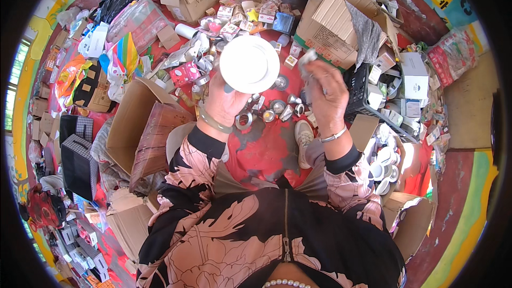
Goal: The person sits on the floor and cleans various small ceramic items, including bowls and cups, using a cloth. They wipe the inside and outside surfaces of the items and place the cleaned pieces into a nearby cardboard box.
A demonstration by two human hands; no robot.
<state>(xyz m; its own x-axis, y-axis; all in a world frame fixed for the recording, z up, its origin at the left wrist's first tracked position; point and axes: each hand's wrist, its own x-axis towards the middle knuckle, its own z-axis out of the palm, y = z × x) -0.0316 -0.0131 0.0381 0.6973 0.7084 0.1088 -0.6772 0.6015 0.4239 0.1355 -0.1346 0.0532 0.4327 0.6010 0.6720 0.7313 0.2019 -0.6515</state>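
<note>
The white disc (249,64), equally wide all ways, faces the camera; the left hand (224,101) grips its lower edge; the half-curled right hand (327,88) pinches whitish material (308,58).

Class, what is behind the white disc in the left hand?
Beyond the white disc, small boxes show; the left hand shows below. Most of its fingers and anything directly behind are covered.

You're looking at a patchy red floor (258,154); left of it, a bright window (10,96) is glowing; yellow-green painted walls (465,208) are bordering it both sides.
</note>
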